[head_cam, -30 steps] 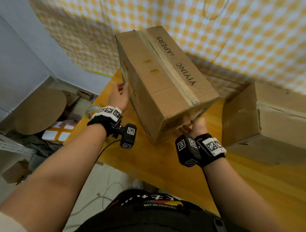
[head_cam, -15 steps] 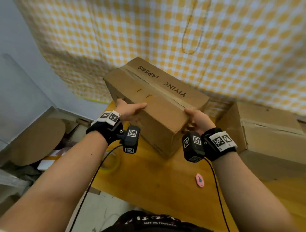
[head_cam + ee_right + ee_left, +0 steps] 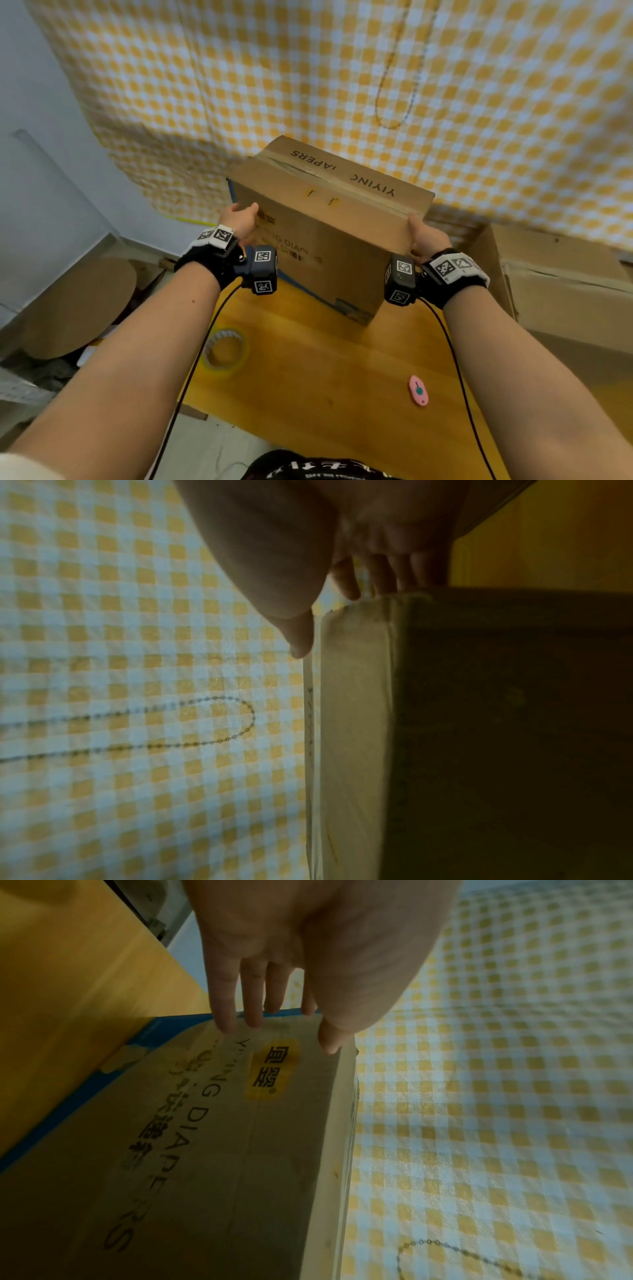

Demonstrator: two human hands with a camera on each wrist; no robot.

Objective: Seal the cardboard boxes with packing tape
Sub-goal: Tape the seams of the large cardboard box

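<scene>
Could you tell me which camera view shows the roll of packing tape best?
The head view: the roll of packing tape lies flat on the wooden table, nearer the person than the box. Neither wrist view shows it.

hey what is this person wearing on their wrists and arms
Both forearms are bare. Each wrist has a black strap with a white band of black square-code markers, and a dark boxy camera carrying the same markers. A black cable trails from each. The left hand and right hand are ungloved.
</scene>
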